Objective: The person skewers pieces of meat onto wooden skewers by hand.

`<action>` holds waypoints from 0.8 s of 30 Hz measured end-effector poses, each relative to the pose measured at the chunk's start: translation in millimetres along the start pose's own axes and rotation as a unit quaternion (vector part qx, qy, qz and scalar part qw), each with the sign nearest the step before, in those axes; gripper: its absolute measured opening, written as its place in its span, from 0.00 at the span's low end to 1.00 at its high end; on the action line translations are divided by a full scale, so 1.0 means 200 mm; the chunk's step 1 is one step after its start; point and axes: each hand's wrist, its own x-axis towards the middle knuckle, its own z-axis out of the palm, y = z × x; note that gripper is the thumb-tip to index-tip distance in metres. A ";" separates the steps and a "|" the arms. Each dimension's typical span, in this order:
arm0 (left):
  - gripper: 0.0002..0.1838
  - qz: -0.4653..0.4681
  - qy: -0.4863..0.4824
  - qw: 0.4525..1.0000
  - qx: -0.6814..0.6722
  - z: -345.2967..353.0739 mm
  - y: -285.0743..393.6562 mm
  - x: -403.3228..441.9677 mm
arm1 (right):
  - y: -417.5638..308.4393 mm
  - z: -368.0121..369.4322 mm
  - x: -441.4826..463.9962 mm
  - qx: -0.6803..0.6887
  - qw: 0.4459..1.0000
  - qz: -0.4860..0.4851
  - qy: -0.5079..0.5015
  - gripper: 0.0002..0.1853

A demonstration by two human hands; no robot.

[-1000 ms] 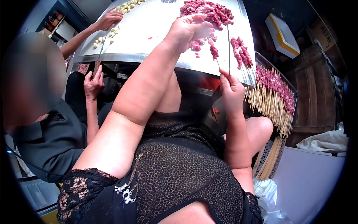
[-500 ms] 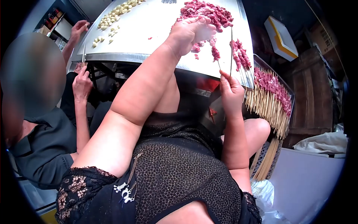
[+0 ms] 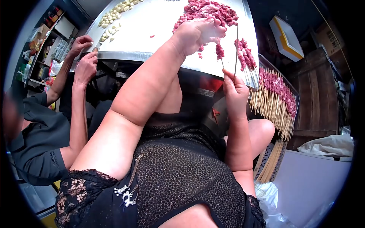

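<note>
My right hand [image 3: 236, 91] is closed on a thin skewer [image 3: 223, 65] that carries small pieces of red meat [image 3: 219, 51] at its upper part. A second, longer thin stick [image 3: 236, 49] also rises from this hand. My left hand [image 3: 199, 32] reaches over the white table in front of the meat pile [image 3: 211, 12]; its fingers are bent at the upper end of the skewer, and what they pinch is hard to make out. Several loaded skewers [image 3: 246, 57] lie on the table just right of the long stick.
A tray of meat skewers [image 3: 277, 91] stands right of the table [image 3: 152, 57], with bare sticks [image 3: 270, 163] below. A co-worker's two hands [image 3: 84, 66] are at the table's left corner, near peeled garlic [image 3: 114, 17]. A white and yellow box [image 3: 287, 38] sits at upper right.
The co-worker's hands have drawn back from the garlic and come together at the table corner. My left hand has shifted slightly over the meat; my right hand holds nearly the same place.
</note>
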 end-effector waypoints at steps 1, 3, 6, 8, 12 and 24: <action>0.13 0.008 -0.016 1.000 -0.011 0.00 0.00 0.00 | -0.01 0.00 0.00 0.031 0.999 0.018 -0.009 0.11; 0.13 0.002 -0.024 1.000 -0.017 0.01 0.00 -0.01 | -0.06 0.00 -0.01 0.087 0.994 0.061 -0.022 0.11; 0.13 -0.003 -0.049 0.999 -0.019 0.00 0.00 0.00 | -0.08 0.00 0.00 0.167 0.979 0.109 -0.041 0.11; 0.13 -0.004 -0.067 0.998 -0.017 0.01 -0.01 -0.01 | -0.10 0.01 0.01 0.187 0.974 0.118 -0.047 0.12; 0.14 -0.012 -0.039 0.999 0.012 0.04 -0.03 0.00 | -0.12 0.01 0.02 0.217 0.963 0.153 -0.044 0.12; 0.09 -0.024 0.109 0.983 -0.147 0.06 -0.06 0.03 | -0.03 0.07 -0.04 -0.232 0.968 -0.096 0.027 0.12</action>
